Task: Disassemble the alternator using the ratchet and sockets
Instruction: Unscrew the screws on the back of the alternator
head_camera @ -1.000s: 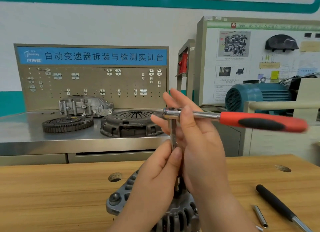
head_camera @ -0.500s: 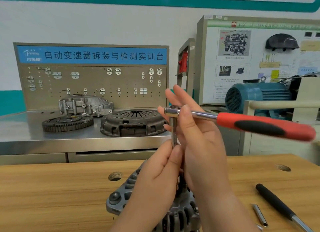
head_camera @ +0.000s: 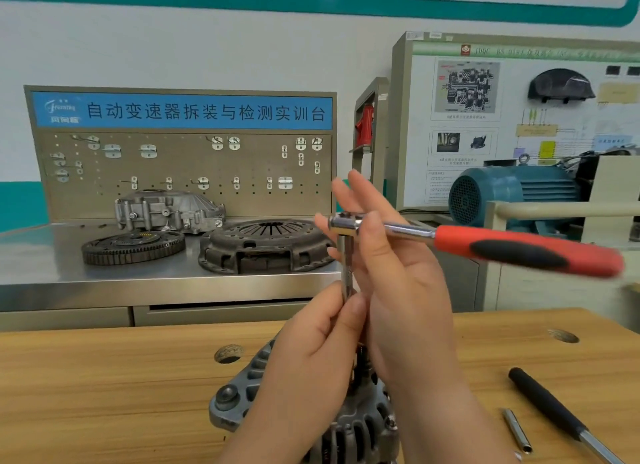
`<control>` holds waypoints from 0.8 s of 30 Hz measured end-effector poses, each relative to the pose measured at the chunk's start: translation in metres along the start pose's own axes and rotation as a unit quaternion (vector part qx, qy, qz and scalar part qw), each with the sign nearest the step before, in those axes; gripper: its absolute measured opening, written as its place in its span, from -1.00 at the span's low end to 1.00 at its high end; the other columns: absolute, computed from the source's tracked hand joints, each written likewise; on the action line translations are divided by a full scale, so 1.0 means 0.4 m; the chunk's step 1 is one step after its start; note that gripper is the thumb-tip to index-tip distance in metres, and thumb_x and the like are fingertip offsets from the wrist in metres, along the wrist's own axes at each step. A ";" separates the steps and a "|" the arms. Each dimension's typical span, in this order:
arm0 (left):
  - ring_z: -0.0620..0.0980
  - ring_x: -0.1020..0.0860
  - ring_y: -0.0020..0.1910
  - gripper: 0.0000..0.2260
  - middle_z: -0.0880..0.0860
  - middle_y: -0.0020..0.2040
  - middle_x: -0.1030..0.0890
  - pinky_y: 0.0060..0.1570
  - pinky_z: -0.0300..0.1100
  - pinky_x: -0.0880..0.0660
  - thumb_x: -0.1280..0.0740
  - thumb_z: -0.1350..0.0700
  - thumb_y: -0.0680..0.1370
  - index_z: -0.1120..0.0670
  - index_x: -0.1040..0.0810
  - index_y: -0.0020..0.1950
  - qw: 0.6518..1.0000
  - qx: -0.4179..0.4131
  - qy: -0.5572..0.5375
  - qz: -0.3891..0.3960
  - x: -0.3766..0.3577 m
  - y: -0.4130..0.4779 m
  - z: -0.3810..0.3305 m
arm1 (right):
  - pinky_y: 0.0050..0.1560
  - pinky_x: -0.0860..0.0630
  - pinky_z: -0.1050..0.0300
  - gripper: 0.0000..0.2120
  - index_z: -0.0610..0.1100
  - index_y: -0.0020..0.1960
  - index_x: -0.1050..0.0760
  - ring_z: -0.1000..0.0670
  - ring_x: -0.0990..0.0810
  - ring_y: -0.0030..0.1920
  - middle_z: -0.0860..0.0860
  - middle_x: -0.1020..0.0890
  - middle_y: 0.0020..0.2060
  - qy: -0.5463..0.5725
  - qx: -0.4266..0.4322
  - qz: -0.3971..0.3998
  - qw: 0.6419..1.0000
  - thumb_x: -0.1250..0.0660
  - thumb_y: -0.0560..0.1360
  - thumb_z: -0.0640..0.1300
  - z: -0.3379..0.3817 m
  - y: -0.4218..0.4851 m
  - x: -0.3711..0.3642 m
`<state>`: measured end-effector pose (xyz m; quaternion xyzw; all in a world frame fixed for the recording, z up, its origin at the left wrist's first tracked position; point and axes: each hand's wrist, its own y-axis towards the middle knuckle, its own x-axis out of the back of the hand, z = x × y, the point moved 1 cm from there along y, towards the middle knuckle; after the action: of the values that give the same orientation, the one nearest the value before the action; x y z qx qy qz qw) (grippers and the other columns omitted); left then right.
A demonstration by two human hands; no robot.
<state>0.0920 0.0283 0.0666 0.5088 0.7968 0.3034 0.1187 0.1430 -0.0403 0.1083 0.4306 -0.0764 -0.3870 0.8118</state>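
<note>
A grey alternator (head_camera: 349, 425) stands on the wooden bench (head_camera: 104, 387) at the bottom centre, partly hidden by my arms. A steel extension bar (head_camera: 346, 269) rises upright from it to the head of a ratchet (head_camera: 526, 248) with a red and black handle that points right. My left hand (head_camera: 318, 345) pinches the extension bar low down. My right hand (head_camera: 394, 266) holds the ratchet head, thumb over it and fingers straight behind. The socket end is hidden behind my hands.
A black-handled tool (head_camera: 554, 411) and a small steel socket (head_camera: 517, 430) lie on the bench at the right. Two round holes pierce the benchtop. Behind it, a steel table carries a clutch cover (head_camera: 263, 245), a flywheel (head_camera: 133, 247) and a housing. A blue motor (head_camera: 512, 193) stands at the right.
The ratchet handle has swung downward and toward me at its right end. Both hands stay on the extension bar and ratchet head.
</note>
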 end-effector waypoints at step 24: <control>-0.06 -0.44 -0.34 -0.82 0.11 -0.30 -0.59 -0.29 -0.02 -0.35 -0.21 -0.06 0.51 -0.16 -0.62 -0.06 1.000 0.012 0.009 -0.002 0.002 0.002 0.014 | 0.35 -0.44 -0.12 -0.68 0.30 0.26 -0.49 0.08 -0.53 0.31 0.25 -0.57 0.26 -0.083 0.108 0.023 0.990 -0.24 0.52 0.12 0.008 -0.012 -0.008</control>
<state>0.0949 0.0313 0.0626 0.5058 0.8026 0.2980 0.1064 0.1366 -0.0418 0.1074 0.4806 -0.1949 -0.3923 0.7597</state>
